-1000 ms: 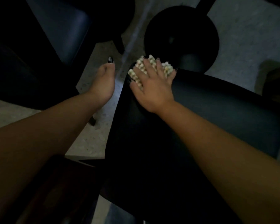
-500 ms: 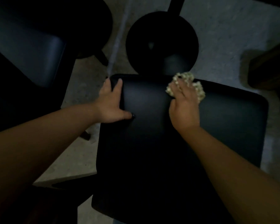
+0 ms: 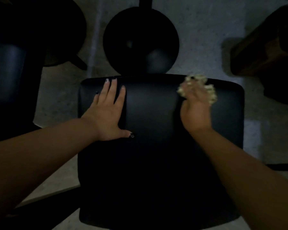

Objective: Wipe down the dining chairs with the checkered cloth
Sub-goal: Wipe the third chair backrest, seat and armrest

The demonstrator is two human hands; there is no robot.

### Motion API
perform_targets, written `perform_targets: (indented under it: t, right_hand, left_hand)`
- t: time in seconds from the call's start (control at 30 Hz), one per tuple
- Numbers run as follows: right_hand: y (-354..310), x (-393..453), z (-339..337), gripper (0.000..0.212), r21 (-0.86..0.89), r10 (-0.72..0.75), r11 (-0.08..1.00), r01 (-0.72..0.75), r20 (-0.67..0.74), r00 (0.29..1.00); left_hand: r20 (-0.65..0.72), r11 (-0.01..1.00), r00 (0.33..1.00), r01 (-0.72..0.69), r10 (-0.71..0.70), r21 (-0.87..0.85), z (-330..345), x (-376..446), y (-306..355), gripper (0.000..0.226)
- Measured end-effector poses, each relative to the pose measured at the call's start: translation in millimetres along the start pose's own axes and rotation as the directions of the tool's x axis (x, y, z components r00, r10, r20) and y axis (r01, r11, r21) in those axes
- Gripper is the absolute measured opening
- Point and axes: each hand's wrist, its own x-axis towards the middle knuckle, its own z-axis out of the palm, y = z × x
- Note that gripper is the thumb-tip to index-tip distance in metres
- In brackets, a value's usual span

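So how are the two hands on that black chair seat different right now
The left hand lies flat with fingers spread and straight on the black padded chair seat, holding nothing; the right hand presses the cream checkered cloth onto it. The left hand is sharp, apparently still; the right hand is blurred, in motion. The left hand sits near the seat's left edge, the right toward its far right. Both rest on the same seat.

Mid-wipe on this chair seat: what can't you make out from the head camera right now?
- Right hand and checkered cloth: motion-blurred; grip and check pattern unclear.
- Chair seat: near part lost in darkness; dirt or wiped areas indistinguishable.
- Chair's legs: hidden beneath the seat.
- Neighbouring chair: cut off by the left edge.
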Motion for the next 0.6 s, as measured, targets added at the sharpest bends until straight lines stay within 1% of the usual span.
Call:
perform_targets:
  t: [0.07,0.1,0.13,0.17,0.2,0.27,0.3,0.37,0.43,0.47,0.5,0.57,0.6]
  right_hand:
    - [27,2,-18,0.047,0.003,0.198,0.980,-0.198,-0.093,0.976]
    - [31,4,-19,0.047,-0.019,0.258,0.965,-0.262,-0.110,0.960]
    - [29,7,-17,0.049,-0.060,0.281,0.956,-0.289,-0.107,0.954]
    - [22,9,-12,0.051,-0.092,0.263,0.958,-0.271,-0.091,0.961]
    - [12,10,-5,0.053,-0.092,0.210,0.972,-0.215,-0.060,0.976]
    - [-12,8,11,0.056,-0.034,0.048,0.998,-0.047,0.023,0.999]
    - [-21,5,17,0.056,-0.012,-0.017,1.000,0.018,0.057,0.998]
    - [-26,2,19,0.054,0.021,-0.072,0.997,0.071,0.083,0.994]
    - [-13,3,8,0.054,0.046,-0.060,0.997,0.058,0.063,0.996]
    - [0,3,-1,0.053,0.038,-0.006,0.999,0.005,0.031,1.000]
    - [17,1,-10,0.052,0.013,0.089,0.996,-0.089,-0.018,0.996]
    - [51,-1,-31,0.050,-0.050,0.295,0.952,-0.302,-0.117,0.948]
    - [63,-1,-40,0.050,-0.079,0.353,0.927,-0.366,-0.139,0.925]
  left_hand:
    - [0.017,0.997,0.997,-0.072,0.072,0.005,-10,10,22,0.143]
    - [0.039,0.995,0.995,-0.096,0.095,0.012,-13,17,35,0.141]
    - [0.065,0.994,0.993,-0.103,0.101,0.024,-15,22,48,0.140]
    - [0.083,0.995,0.993,-0.091,0.088,0.038,-16,27,61,0.138]
    - [0.085,0.997,0.995,-0.063,0.059,0.048,-16,31,71,0.137]
    - [0.063,0.999,0.998,0.000,-0.003,0.053,-13,35,83,0.135]
    - [0.056,0.998,0.998,0.021,-0.024,0.054,-12,35,85,0.134]
    - [0.044,0.998,0.998,0.032,-0.035,0.048,-9,33,86,0.133]
    - [0.030,0.999,0.999,0.023,-0.024,0.041,-8,31,83,0.132]
    - [0.026,0.999,0.999,0.017,-0.018,0.039,-8,30,83,0.131]
    - [0.025,0.999,1.000,0.014,-0.015,0.036,-9,30,83,0.131]
    - [0.019,0.999,1.000,0.013,-0.013,0.031,-9,30,82,0.130]
    - [0.016,0.999,1.000,0.007,-0.008,0.031,-8,30,82,0.129]
